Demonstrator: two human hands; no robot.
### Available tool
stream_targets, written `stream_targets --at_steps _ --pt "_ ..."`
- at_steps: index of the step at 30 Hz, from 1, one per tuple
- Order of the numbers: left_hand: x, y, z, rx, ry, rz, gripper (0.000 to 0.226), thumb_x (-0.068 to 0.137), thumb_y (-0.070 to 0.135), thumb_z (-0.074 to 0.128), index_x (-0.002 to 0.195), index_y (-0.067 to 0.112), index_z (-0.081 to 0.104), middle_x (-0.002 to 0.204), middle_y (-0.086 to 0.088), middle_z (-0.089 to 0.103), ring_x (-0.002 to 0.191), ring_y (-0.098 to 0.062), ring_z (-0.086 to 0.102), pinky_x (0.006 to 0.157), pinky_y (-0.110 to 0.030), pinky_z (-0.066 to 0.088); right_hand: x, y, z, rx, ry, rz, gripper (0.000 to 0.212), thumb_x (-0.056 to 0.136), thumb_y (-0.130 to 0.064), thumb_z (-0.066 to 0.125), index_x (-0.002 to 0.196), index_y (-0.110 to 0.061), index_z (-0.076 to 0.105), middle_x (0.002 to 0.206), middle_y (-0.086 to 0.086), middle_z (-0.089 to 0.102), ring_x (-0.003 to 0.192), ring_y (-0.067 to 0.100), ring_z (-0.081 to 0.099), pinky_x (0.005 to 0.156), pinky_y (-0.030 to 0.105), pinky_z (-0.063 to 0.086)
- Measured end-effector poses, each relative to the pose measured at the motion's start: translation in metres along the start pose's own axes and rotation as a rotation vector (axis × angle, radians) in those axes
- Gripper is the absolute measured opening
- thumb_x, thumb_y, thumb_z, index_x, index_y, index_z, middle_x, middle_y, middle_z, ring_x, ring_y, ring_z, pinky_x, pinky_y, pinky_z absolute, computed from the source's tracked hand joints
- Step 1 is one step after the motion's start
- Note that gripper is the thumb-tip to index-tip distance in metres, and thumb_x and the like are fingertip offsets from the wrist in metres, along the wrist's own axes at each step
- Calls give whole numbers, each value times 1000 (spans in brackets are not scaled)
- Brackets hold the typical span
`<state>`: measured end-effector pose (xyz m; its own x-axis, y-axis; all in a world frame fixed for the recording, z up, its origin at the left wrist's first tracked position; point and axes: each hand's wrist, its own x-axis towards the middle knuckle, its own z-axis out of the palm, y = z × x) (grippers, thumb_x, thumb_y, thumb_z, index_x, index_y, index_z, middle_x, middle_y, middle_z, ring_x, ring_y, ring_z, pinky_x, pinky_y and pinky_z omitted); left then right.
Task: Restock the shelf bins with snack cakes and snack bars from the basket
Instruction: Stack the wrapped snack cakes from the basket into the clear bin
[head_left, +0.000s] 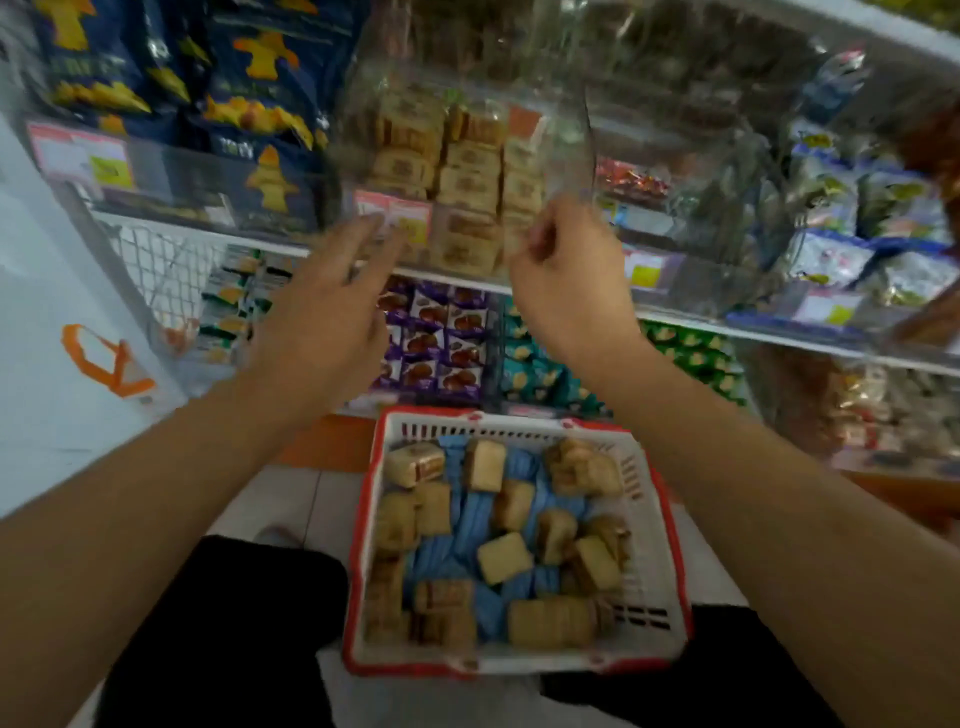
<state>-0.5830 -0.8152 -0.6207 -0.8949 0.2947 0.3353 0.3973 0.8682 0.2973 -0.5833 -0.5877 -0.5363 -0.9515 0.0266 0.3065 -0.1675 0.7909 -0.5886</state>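
Snack cakes (504, 558) lie on blue snack bars (475, 512) in the red-rimmed basket (655, 577) nearest the person. Above, left hand (324, 306) has fingers spread; right hand (569, 278) curls, grip contents unclear, before the clear shelf bin (467, 171) of cakes.

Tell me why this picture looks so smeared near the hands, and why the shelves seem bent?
Head view: the left hand, right hand and clear bin are motion-blurred; the basket of snack cakes is sharper. The wide-angle lens bows the shelf edge. Glare streaks the clear plastic.
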Motion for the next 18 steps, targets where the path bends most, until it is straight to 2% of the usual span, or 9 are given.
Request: stream_targets --at_steps 3,5,7,9,11,13,15,18 --pt "-59 18 30 -92 -179 -115 69 97 13 59 160 20 33 170 0 14 138 -32 49 103 -44 52 -74 55 2 -32 -135 153 13 90 -4 57 91 -14 48 94 4 50 77 16 44 60 28 34" --pt "-98 28 59 -104 -352 -211 72 95 14 59 160 29 31 170 0 10 136 -31 51 96 -43 56 -121 107 19 -130 -274 276 12 91 -10 57 91 -18 48 92 2 50 76 18 48 60 33 36" --pt "-137 30 91 -111 -485 -323 84 89 11 55 159 42 20 169 -8 14 141 -35 46 97 -51 55 -165 159 38 -218 -367 361 12 83 -21 54 90 -23 44 90 0 52 76 23 55 59 36 42" --pt "-169 26 122 -90 -568 -398 89 89 15 54 159 42 8 165 -12 19 138 -40 46 98 -62 51 -204 203 49 -278 -479 469 26 81 -29 57 106 -23 49 104 0 57 92 25 61 65 36 50" --pt "-194 11 155 -83 -570 -395 91 95 28 54 161 38 -7 166 -11 18 135 -40 48 99 -67 48 -236 240 55 -406 -554 510 29 89 -38 54 114 -23 55 111 -2 60 104 22 62 83 38 55" --pt "-198 5 163 -73 -604 -380 88 98 37 48 161 40 -14 167 -8 21 134 -36 51 100 -65 48 -258 261 57 -491 -583 555 32 91 -48 46 113 -28 58 109 -4 65 100 21 67 82 36 55" --pt "-193 21 147 -106 -591 -421 72 105 38 40 162 38 -4 166 -4 25 134 -32 52 104 -61 47 -268 266 59 -479 -589 644 40 92 -52 43 123 -29 55 111 -2 69 100 22 68 81 35 54" --pt "-187 42 128 -137 -577 -395 73 107 34 45 163 24 -1 165 -8 29 135 -26 53 110 -45 48 -270 258 62 -261 -478 790 52 94 -50 55 139 -25 46 124 2 65 113 26 65 92 37 48"
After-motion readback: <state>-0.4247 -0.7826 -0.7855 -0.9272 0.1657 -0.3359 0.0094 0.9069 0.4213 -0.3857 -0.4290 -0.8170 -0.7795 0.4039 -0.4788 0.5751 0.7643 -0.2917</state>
